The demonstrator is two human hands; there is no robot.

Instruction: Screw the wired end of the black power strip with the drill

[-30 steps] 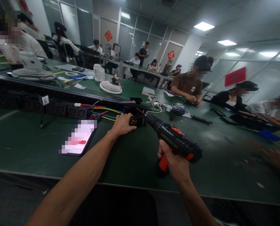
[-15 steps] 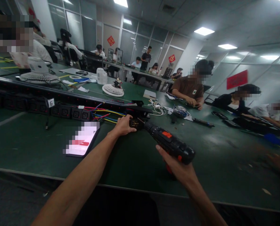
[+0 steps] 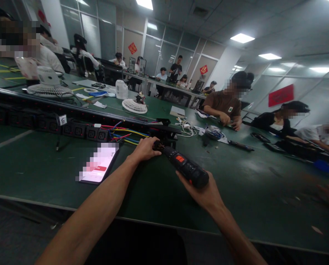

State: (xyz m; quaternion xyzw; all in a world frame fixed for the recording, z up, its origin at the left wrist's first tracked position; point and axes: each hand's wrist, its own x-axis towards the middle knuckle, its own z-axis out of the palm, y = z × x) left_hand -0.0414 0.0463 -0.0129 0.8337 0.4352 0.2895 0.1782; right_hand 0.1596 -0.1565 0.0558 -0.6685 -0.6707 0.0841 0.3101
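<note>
My right hand (image 3: 201, 189) is closed around the grip of a black cordless drill (image 3: 188, 167) with orange buttons. The drill points away and to the left, its tip at a small black terminal block (image 3: 157, 145). Whether the bit touches the block is hard to make out. Fingers of my left hand (image 3: 146, 149) are wrapped round that block, which has brass-coloured contacts. Behind it, red, blue and yellow wires (image 3: 131, 133) run from a long black power strip (image 3: 78, 129) with several sockets. A lit phone (image 3: 99, 163) lies left of my left forearm.
White fan parts (image 3: 135, 106), a white jug-like container (image 3: 121, 89) and a white cable (image 3: 188, 127) lie further back on the green table (image 3: 153, 191). Across the table sits a person in a brown shirt (image 3: 222, 105). A black pen-shaped tool (image 3: 241, 146) lies right of the drill.
The drill and my right hand have moved left, bringing the drill's front closer to my left hand. The block has turned in my left hand, so less of its contact face shows.
</note>
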